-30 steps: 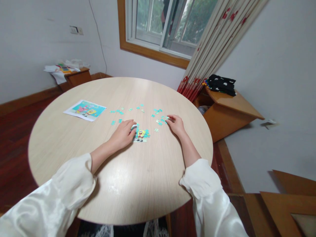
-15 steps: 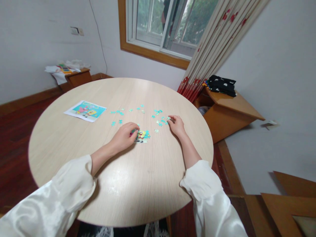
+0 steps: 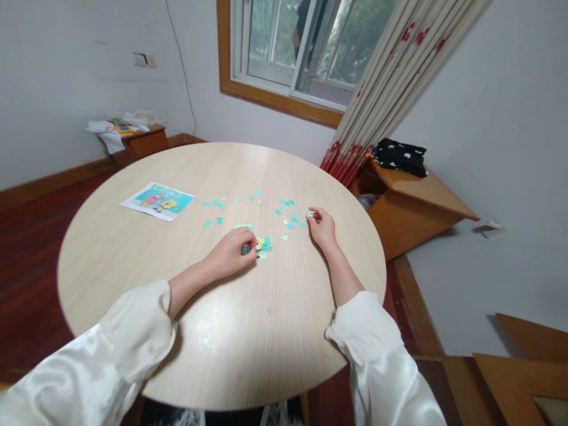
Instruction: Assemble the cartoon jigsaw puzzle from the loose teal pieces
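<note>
My left hand [image 3: 231, 251] is curled over the partly joined jigsaw puzzle [image 3: 266, 244], covering its left part. Its thumb and fingers come together at the yellow figure, and whatever they pinch is hidden. To the right, my right hand [image 3: 323, 228] pinches a small pale jigsaw piece [image 3: 310, 214] between thumb and fingertips. Just left of that hand lies a loose group of turquoise and pale pieces [image 3: 290, 226]. A single pale piece [image 3: 283, 238] rests between the joined puzzle and my right hand.
More loose pieces [image 3: 215, 204] are scattered beyond my left hand. A printed picture sheet [image 3: 157, 201] lies at the left of the round wooden table [image 3: 222, 355]. A wooden cabinet [image 3: 412, 201] bearing black cloth [image 3: 402, 157] stands beyond the right edge, near a curtain [image 3: 377, 89].
My left hand has shifted right over the joined puzzle, covering more of the yellow figure and uncovering its top edge. My right hand has moved slightly away from the loose group with the piece.
</note>
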{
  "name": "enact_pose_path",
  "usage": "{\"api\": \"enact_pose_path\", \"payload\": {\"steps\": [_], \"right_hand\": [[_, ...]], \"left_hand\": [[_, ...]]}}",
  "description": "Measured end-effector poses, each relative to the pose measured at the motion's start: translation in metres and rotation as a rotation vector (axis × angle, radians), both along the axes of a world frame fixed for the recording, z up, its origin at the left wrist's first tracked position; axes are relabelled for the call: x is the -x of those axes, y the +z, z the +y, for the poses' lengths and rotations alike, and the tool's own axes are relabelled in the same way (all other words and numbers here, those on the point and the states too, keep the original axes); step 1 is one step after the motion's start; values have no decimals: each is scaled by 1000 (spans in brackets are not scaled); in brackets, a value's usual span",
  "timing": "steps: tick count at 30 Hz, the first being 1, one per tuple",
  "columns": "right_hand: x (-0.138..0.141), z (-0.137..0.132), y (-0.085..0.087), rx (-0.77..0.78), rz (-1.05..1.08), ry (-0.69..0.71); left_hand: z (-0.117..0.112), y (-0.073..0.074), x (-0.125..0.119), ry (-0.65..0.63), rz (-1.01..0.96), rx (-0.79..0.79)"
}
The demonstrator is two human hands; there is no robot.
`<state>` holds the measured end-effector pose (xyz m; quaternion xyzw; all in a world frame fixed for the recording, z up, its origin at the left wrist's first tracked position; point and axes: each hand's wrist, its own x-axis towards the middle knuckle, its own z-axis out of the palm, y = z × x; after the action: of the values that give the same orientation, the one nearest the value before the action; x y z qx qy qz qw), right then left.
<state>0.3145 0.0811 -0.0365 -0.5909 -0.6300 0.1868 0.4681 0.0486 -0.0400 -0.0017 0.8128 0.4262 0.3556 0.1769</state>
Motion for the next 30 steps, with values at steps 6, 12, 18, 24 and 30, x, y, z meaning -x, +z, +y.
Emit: {"api": "enact_pose_path", "payload": {"steps": [6,12,18,24,30], "right_hand": [[0,-2,1,-25,-32,-26],[0,-2,1,-21,-43,-26],[-2,2,-4,-64,-36,-22],[-3,4,-4,-17,-37,-47],[-3,3,-4,40,-69,-51]], "left_hand": [[1,-1,1,56,-27,23],[3,-3,2,63,-49,5],[3,-4,2,67,-52,10],[4,-4,2,69,-53,12],[4,-5,3,77,-68,0]]}}
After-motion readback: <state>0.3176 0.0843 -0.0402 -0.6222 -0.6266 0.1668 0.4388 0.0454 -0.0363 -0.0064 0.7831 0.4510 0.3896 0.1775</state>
